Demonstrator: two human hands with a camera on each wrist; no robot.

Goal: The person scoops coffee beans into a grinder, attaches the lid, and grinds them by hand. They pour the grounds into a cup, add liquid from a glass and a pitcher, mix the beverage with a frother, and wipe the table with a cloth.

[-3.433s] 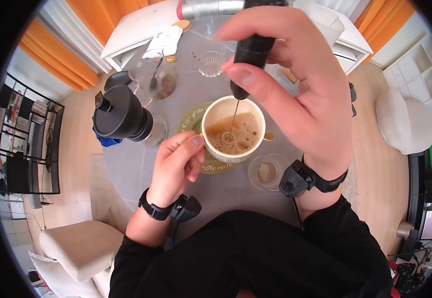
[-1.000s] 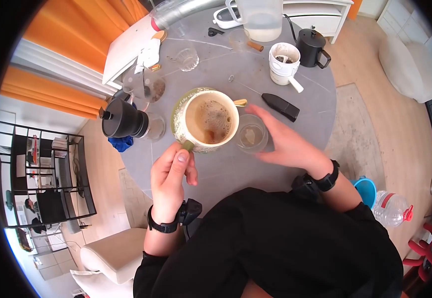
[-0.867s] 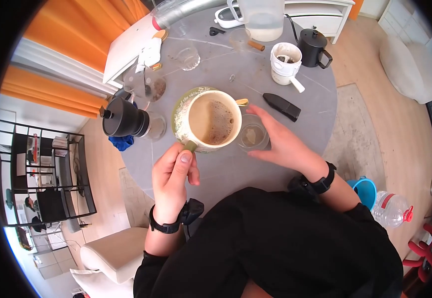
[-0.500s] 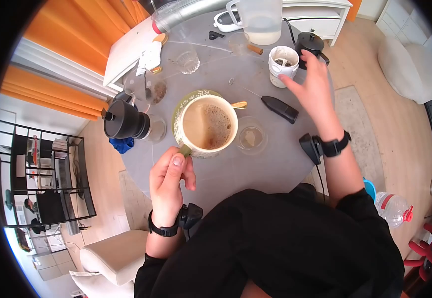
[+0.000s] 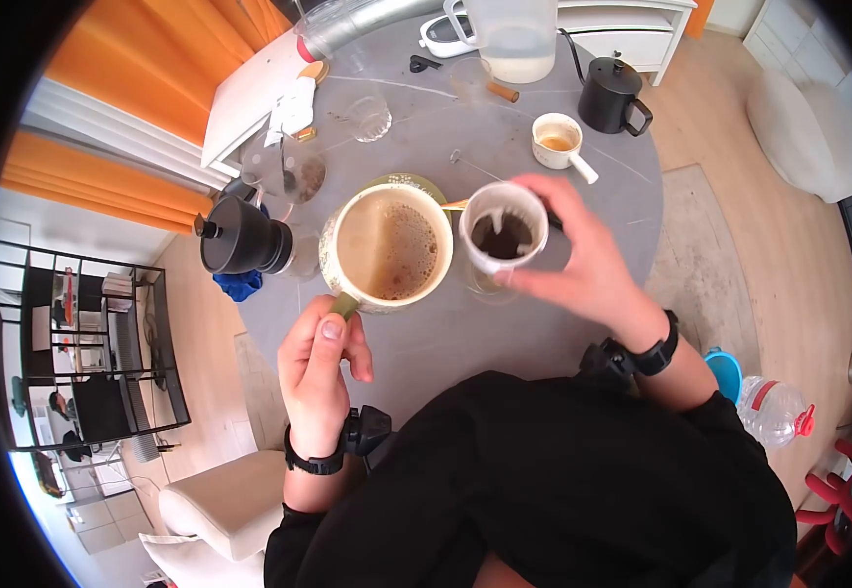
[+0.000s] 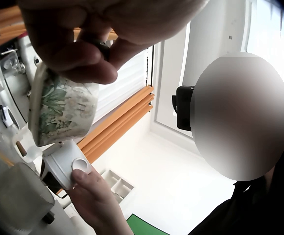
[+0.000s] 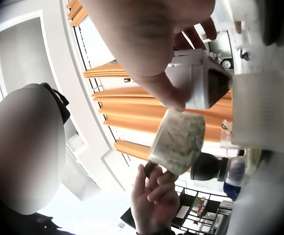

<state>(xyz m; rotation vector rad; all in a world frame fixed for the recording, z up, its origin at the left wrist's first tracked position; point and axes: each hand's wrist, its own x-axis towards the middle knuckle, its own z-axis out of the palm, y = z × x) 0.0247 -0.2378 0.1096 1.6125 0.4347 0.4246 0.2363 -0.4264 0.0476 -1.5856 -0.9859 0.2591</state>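
My left hand (image 5: 318,377) pinches the green handle of a cream floral mug (image 6: 66,112), which holds milky brown coffee with froth on one side. The mug hangs above the table, over a green saucer (image 5: 414,184) with a gold spoon (image 5: 455,205). Right beside the mug, my right hand (image 5: 583,260) grips a white coffee dripper (image 7: 191,81) with fingers and thumb around its side. Dark wet contents show inside it, and its underside looks dark. Below the dripper a small clear glass (image 5: 478,286) is mostly covered. A small white handled pot (image 5: 555,155) with brown residue stands further back.
A black coffee grinder (image 5: 240,235) stands at the left, near a glass with a spoon (image 5: 293,176). A faceted glass (image 5: 367,118), a water pitcher (image 5: 519,44) and a black kettle (image 5: 612,98) stand towards the back. The milk frother is hidden behind my right hand.
My right hand has put down the frother, reached to the back right, lifted the dripper off the white pot and brought it beside the mug. The left hand has shifted the mug slightly left.
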